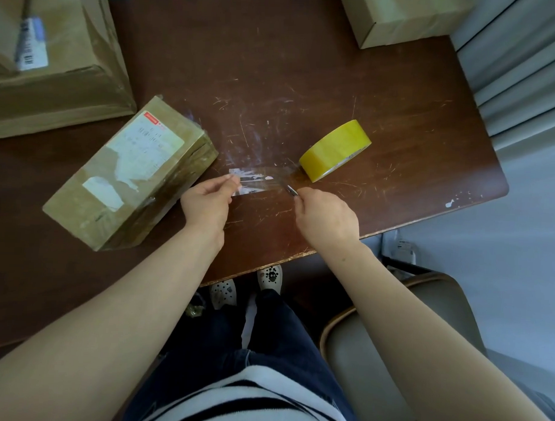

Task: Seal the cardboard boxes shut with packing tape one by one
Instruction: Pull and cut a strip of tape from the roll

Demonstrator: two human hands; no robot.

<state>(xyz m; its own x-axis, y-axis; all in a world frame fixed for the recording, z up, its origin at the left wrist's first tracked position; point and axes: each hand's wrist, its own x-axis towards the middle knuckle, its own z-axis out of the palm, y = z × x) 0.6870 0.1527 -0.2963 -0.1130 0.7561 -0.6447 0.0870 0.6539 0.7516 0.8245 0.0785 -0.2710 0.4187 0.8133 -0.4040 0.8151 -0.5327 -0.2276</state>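
A clear strip of packing tape (260,179) is stretched just above the counter between the two hands, its long axis running roughly from 9 o'clock to 3 o'clock and still joined to the yellow roll of packing tape (335,151), which stands on edge at about 2 o'clock from the strip. The left hand (207,201) pinches the free end of the strip between thumb and fingertips. The right hand (324,216) is curled round a thin metal-tipped cutting tool (291,190) whose tip meets the strip near the roll; whether it is a blade or scissors cannot be told. The next move likely depends on where the nearest box lies. The small brown cardboard box with white labels (129,176) sits just beside the left hand at its 9 o'clock, with its long axis running from about 7 to about 1 o'clock. The left hand is much nearer to it, so the cut strip would probably have to swing left and turn to follow that diagonal. A large brown cardboard box (55,60) sits at 11 o'clock and a third tan cardboard box (402,19) at 1 o'clock, both well apart from the hands. All of these rest on a dark brown, heavily scratched wooden counter (306,69). A grey padded chair (375,355) stands at 5 o'clock, and pale slatted panels (520,77) lie at 3 o'clock.
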